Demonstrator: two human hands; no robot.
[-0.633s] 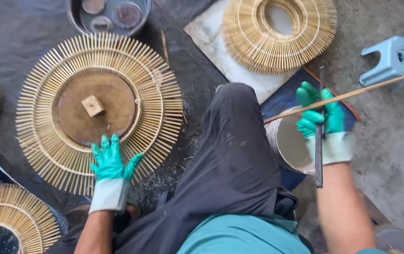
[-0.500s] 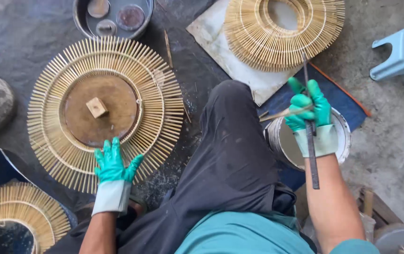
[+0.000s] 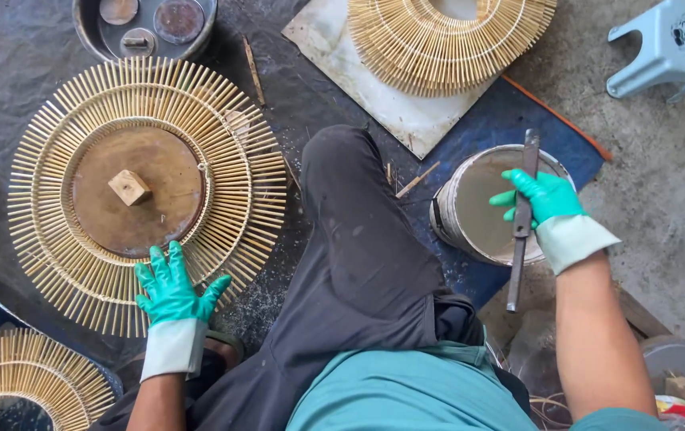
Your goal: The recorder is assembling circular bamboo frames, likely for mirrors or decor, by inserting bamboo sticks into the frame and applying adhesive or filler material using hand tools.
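While the right hand (image 3: 546, 195) in its green glove was curled around a long dark metal blade (image 3: 520, 222), it held that tool upright over the open metal can (image 3: 470, 209) at the right of the scene. Left hand (image 3: 171, 283) — fingers spread, pressed flat — rested on the near edge of the round bamboo-stick frame (image 3: 147, 187) at left. At the frame's centre lay a brown disc (image 3: 136, 191) with a small wooden block (image 3: 129, 187) on it. A similar frame (image 3: 446, 40) sat on a pale board (image 3: 390, 104) at the far side, with a blue stool (image 3: 670, 48) far right.
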